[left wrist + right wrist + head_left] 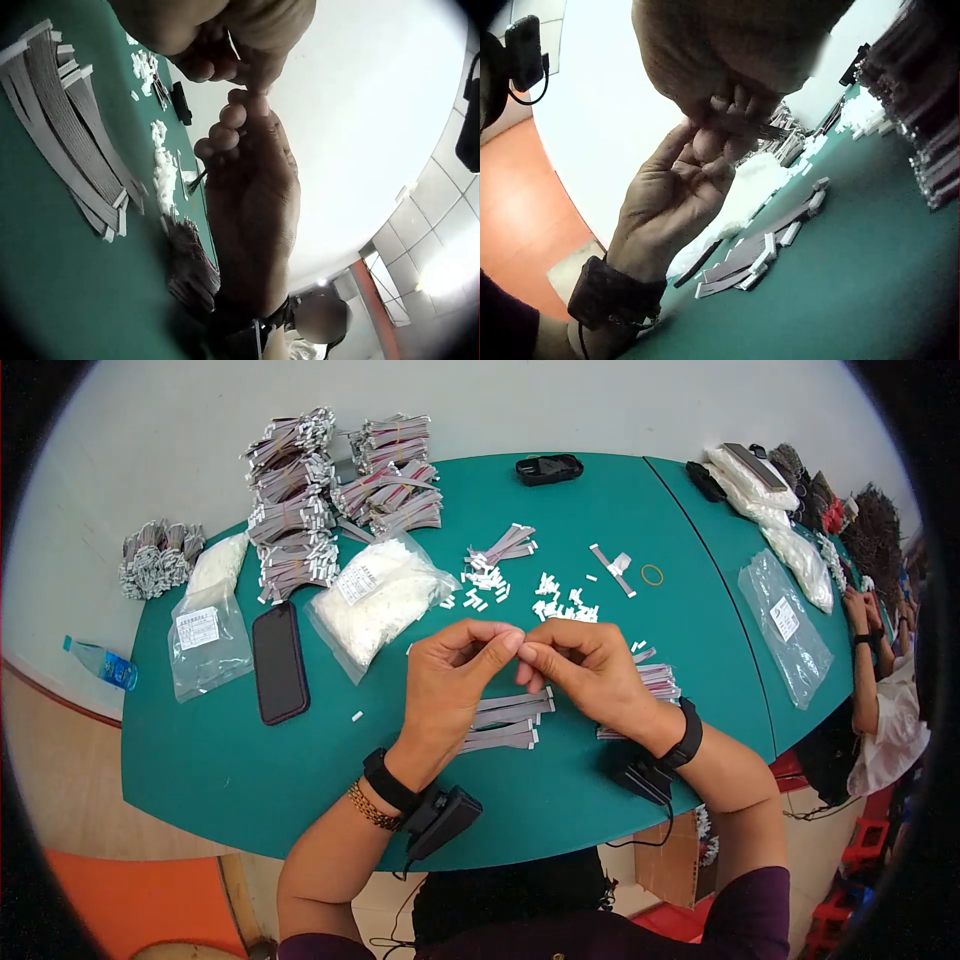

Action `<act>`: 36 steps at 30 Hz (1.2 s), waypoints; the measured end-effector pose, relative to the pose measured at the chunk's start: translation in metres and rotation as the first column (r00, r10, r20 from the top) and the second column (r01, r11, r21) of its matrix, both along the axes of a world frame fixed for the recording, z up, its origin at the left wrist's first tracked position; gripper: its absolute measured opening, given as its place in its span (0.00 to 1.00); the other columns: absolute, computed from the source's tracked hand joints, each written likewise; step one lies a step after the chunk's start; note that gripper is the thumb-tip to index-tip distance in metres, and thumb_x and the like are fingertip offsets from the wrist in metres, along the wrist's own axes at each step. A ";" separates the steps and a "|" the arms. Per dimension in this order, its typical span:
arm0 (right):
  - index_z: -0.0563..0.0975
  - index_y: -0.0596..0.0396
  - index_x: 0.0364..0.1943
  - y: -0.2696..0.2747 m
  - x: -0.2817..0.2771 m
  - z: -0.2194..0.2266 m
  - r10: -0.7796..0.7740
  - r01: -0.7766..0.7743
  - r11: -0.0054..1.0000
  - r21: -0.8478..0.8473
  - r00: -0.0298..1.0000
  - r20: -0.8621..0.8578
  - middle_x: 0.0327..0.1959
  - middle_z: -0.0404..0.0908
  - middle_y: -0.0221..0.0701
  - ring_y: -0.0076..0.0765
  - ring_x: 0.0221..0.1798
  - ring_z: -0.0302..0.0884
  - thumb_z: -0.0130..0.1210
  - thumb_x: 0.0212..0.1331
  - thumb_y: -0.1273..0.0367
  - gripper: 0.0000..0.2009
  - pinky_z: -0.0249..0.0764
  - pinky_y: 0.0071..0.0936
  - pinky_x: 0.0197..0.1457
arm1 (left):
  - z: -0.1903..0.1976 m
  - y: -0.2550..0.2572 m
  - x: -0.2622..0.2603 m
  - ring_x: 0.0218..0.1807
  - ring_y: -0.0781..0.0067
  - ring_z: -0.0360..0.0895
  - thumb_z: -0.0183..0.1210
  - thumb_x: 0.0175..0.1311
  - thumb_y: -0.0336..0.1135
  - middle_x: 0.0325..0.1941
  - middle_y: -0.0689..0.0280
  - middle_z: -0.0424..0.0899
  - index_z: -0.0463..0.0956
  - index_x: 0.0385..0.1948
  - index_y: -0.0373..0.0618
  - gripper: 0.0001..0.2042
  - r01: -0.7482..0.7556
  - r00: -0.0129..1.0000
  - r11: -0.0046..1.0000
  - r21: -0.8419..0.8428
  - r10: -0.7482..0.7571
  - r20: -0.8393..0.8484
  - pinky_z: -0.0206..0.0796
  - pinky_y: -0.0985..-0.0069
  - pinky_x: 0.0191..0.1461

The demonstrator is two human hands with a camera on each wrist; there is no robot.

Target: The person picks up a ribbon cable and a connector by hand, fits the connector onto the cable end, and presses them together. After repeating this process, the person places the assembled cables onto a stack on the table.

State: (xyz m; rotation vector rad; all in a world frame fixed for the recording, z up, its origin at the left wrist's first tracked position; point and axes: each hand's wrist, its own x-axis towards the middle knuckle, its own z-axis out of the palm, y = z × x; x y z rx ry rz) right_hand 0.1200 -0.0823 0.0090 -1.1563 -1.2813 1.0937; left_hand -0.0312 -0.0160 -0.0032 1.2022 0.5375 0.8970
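Fingertip to fingertip, my left hand [447, 678] and right hand [597, 678] meet above the green table. Thumb and index finger of each hand pinch at the same spot, where the fingertips hide a small part. A short grey ribbon cable [774, 133] sticks out beside the right fingers in the right wrist view; I cannot tell how its end is held. Below the hands lie grey ribbon cables [505, 735] with white connectors. A bundle of ribbon cables [660, 682] is partly behind the right forearm. Loose white connectors [565, 610] are scattered beyond the hands.
Stacked cable bundles [292, 510] stand at the back left. Nearby are a bag of white parts [375, 595], a phone [280, 663] and a second bag [212, 625]. A black case [549, 469] lies at the back, a rubber band [652, 575] to the right. Another person [890, 690] sits at right.
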 end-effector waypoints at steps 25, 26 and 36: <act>0.78 0.60 0.31 0.002 0.003 -0.002 -0.003 0.003 1.000 0.020 1.000 0.001 0.23 0.77 0.26 0.14 0.25 0.69 0.52 0.61 0.69 0.09 0.66 0.13 0.27 | -0.001 -0.001 0.001 0.33 0.84 0.70 0.60 0.58 0.31 0.33 0.68 0.81 0.79 0.35 0.38 0.07 -0.025 1.000 0.999 0.027 0.025 -0.010 0.60 0.85 0.37; 0.78 0.60 0.31 0.001 0.003 -0.002 -0.010 0.010 1.000 0.025 1.000 -0.006 0.23 0.76 0.25 0.14 0.24 0.69 0.52 0.61 0.68 0.09 0.66 0.13 0.27 | -0.001 -0.002 0.001 0.33 0.84 0.69 0.60 0.58 0.31 0.33 0.68 0.81 0.78 0.35 0.38 0.08 -0.017 1.000 1.000 0.009 0.017 -0.003 0.60 0.85 0.37; 0.78 0.60 0.30 0.001 0.008 0.003 -0.043 0.042 0.997 0.063 0.999 0.022 0.22 0.76 0.25 0.14 0.24 0.69 0.53 0.61 0.68 0.09 0.66 0.13 0.26 | 0.002 0.004 -0.002 0.36 0.83 0.68 0.50 0.65 0.32 0.33 0.69 0.76 0.76 0.43 0.35 0.11 0.099 0.995 0.986 0.135 -0.100 -0.003 0.60 0.85 0.41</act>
